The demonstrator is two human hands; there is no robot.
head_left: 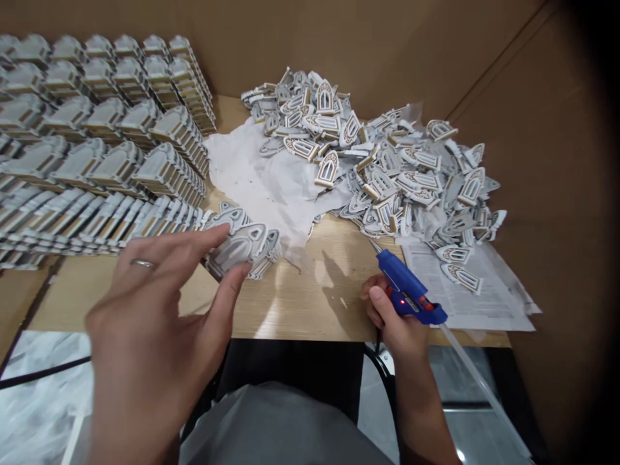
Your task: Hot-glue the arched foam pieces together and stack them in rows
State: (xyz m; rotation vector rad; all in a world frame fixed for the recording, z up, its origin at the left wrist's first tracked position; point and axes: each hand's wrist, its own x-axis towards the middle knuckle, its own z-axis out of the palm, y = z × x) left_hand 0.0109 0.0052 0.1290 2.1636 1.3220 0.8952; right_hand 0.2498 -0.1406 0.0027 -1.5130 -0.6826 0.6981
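My left hand [159, 310], with a ring on one finger, has its thumb and forefinger at the edges of a grey-and-white arched decorative piece [238, 250]. The piece is over a small stack of similar arched pieces [267, 253] at the middle left of the table; whether it is lifted clear I cannot tell. A blue glue gun [407, 287] is in my right hand [394, 316], fingers wrapped round its handle. Its nozzle points up and left, a red light glows on its side, and a long clear glue stick [479, 381] sticks out of its back.
Many stacks of larger arched pieces [167, 168] stand in rows at the left. A loose heap of small white-and-gold window-shaped pieces [378, 168] spreads over the back right, partly on white wrapping sheet [256, 168] and printed paper [436, 290]. Brown cardboard walls [387, 51] enclose the wooden table [300, 310].
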